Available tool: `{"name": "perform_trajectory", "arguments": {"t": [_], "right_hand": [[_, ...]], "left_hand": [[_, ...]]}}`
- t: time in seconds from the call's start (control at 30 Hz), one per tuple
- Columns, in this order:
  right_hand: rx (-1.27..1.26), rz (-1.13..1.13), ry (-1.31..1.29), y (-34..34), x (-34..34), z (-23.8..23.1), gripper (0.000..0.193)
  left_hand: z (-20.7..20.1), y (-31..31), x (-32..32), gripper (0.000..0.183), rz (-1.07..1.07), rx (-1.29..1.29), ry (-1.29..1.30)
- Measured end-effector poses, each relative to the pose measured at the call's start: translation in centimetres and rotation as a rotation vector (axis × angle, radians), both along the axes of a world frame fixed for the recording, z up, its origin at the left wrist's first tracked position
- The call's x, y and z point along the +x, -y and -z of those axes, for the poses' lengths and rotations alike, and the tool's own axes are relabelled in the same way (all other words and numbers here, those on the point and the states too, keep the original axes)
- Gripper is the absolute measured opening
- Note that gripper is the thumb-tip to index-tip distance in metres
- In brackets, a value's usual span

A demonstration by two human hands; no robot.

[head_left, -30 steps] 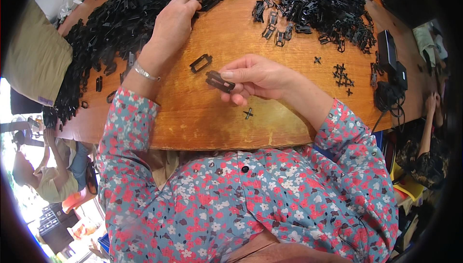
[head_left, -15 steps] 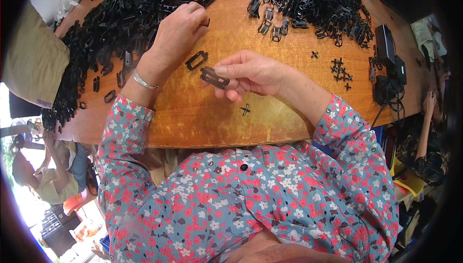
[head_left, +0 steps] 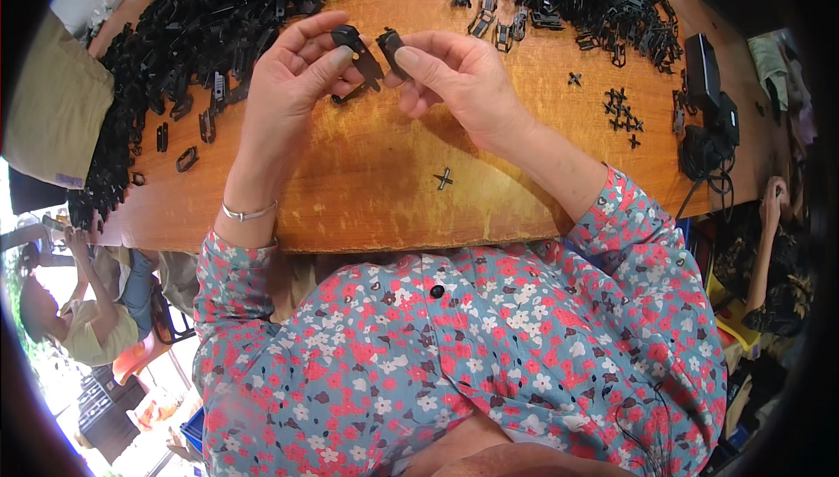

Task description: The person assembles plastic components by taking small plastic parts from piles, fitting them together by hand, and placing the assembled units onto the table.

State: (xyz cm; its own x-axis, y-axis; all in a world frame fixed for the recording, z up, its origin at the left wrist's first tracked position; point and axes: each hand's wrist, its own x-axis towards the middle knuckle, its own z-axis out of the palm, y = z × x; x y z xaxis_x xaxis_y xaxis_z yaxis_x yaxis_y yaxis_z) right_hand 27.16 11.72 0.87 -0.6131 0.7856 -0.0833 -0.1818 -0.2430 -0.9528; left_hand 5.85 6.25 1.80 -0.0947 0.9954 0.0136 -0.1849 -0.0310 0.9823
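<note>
Left hand (head_left: 297, 75) pinches a clip (head_left: 365, 62), right hand (head_left: 468, 83) a dark part (head_left: 390, 43) — each jutting from the fingertips, narrowly apart; nearer lies a cross (head_left: 444, 179); beyond, black heaps (head_left: 218, 22) — rightward, more crosses (head_left: 621, 113), a box (head_left: 702, 70).

Table (head_left: 376, 206): wood, varnished, glossy, with worn patches. Left-hand part (head_left: 344, 35) and right-hand part (head_left: 390, 42): black plastic, smooth. Heap (head_left: 218, 18): black plastic, slight sheen. Bracelet (head_left: 249, 214): metal, polished. Shirt (head_left: 489, 328): printed cloth, matt. Button (head_left: 438, 291): dark, smooth. Adapter (head_left: 701, 70): black plastic. Cover (head_left: 61, 97): beige cloth, matt.
</note>
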Motion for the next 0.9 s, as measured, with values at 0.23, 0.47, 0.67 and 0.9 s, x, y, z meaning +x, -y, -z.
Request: {"name": "perform_trajectory", "arguments": {"t": [0.23,0.47,0.67,0.9], "right_hand": [[0.25,-0.011,0.19,0.7,-0.4,-0.2,0.028],[0.3,0.022,0.23,1.1,-0.6,-0.1,0.025],[0.622,0.117,0.396,0.4,-0.4,0.6,0.026],[0.797,0.213,0.417,1.1,-0.7,0.2,0.035]], "left_hand": [[0.9,1.0,0.2,0.036,-0.001,-0.012,0.049],[1.0,1.4,1.2,0.036,0.002,0.033,0.045],[0.9,2.0,3.5,0.038,-0.05,0.132,0.004],[0.6,2.7,4.6,0.04,-0.124,0.256,-0.399]]}}
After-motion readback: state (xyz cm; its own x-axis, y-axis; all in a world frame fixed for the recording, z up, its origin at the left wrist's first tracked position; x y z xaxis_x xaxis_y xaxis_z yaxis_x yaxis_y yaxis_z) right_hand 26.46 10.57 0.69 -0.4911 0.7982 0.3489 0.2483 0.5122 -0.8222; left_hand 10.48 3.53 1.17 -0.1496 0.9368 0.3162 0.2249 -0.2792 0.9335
